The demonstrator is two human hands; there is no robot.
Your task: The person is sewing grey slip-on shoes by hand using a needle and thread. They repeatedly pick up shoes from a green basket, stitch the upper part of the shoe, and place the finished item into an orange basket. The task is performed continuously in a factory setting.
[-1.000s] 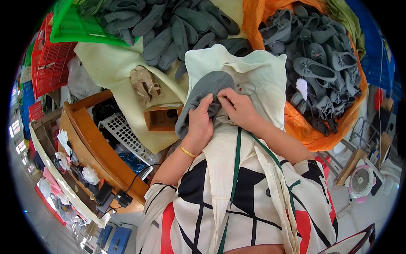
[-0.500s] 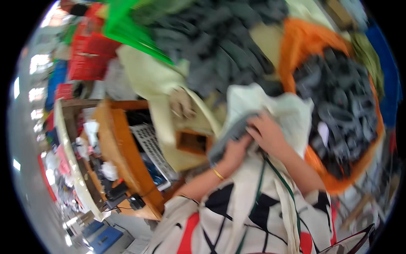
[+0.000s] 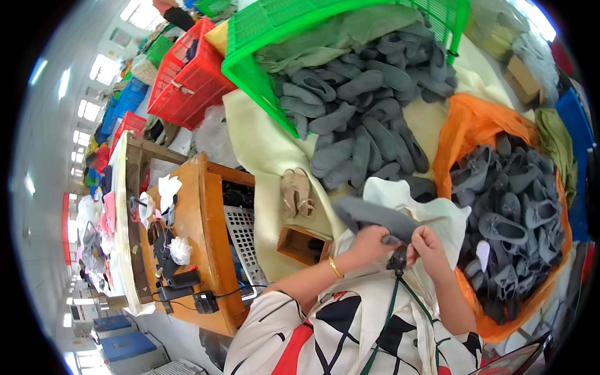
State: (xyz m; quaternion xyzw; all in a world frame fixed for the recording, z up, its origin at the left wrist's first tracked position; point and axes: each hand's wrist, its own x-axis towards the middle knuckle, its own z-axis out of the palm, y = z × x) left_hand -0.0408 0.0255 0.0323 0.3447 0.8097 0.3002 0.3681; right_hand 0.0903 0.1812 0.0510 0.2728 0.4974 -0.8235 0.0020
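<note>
A grey shoe (image 3: 378, 215), lying crosswise with its smooth underside partly showing, is held in front of my chest. The closed fingers of my left hand (image 3: 371, 245) grip its near edge. At the shoe's right end, my right hand (image 3: 429, 247) pinches the edge between thumb and fingers. Behind and below the shoe spreads a white cloth (image 3: 447, 215). Just beyond the hands, a heap of similar grey shoes (image 3: 359, 147) spills from a green crate (image 3: 275, 34) tipped toward me.
To the right stands an orange sack (image 3: 450, 128) full of grey bow-trimmed shoes (image 3: 503, 228). A beige pair of shoes (image 3: 296, 192) and a small wooden box (image 3: 301, 245) lie on cream cloth at left. Beyond them are a wooden desk (image 3: 190, 219) and a red crate (image 3: 194, 78).
The shoe has turned from slanting upright to lying crosswise. My right hand has shifted from its upper part to its right end. My view has swung, so the surroundings sit lower in the picture.
</note>
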